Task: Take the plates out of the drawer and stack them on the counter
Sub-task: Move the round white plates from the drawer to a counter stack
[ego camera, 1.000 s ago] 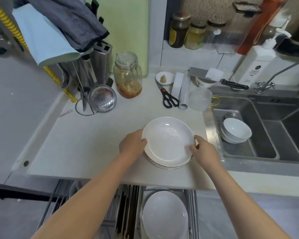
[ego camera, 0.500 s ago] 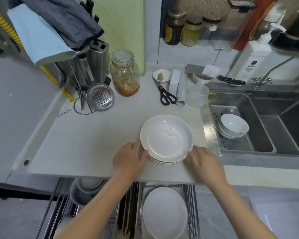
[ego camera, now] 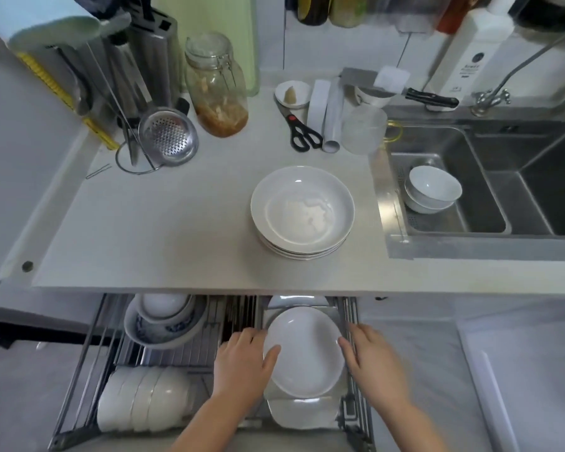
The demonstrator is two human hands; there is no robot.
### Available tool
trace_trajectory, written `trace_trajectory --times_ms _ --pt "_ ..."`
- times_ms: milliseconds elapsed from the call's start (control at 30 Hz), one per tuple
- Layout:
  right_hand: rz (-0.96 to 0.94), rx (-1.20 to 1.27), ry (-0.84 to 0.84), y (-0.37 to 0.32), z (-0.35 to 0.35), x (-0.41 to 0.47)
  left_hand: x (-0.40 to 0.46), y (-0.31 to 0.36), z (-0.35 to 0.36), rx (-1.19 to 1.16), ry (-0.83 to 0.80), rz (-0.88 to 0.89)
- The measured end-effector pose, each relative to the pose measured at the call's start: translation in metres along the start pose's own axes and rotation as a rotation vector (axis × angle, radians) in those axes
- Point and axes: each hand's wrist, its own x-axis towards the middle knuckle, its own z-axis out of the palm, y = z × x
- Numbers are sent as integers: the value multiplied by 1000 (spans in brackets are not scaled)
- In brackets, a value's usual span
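Both hands, left hand (ego camera: 242,363) and right hand (ego camera: 371,360), clasp a white plate (ego camera: 304,352) in the drawer (ego camera: 79,386), fingers curled around its rim.

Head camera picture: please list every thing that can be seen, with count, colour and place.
plate stack: several, white, counter centre
plate: one, white, open drawer, between both hands
bowls: two, white, sink
row of bowls: several, white, drawer front left
patterned bowls: nested, blue-white, drawer back left
jar: one, glass, counter back
strainer: one, metal, counter left
scissors: one, black-handled, counter back
left hand: touches the plate's left rim
right hand: at the plate's right rim
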Motion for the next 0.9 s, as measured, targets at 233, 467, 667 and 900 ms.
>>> trace_trajectory --times_ms 233,467,667,900 --pt "73 -79 -214 18 65 -4 3 -4 60 28 -151 -72" --pt "266 -9 -319 21 102 17 28 -10 92 65 -276 -194" --pt "381 -48 -334 27 120 30 41 -16 112 43 -351 -254" --pt "416 37 -308 27 124 36 47 -12 118 -40 -386 -328"
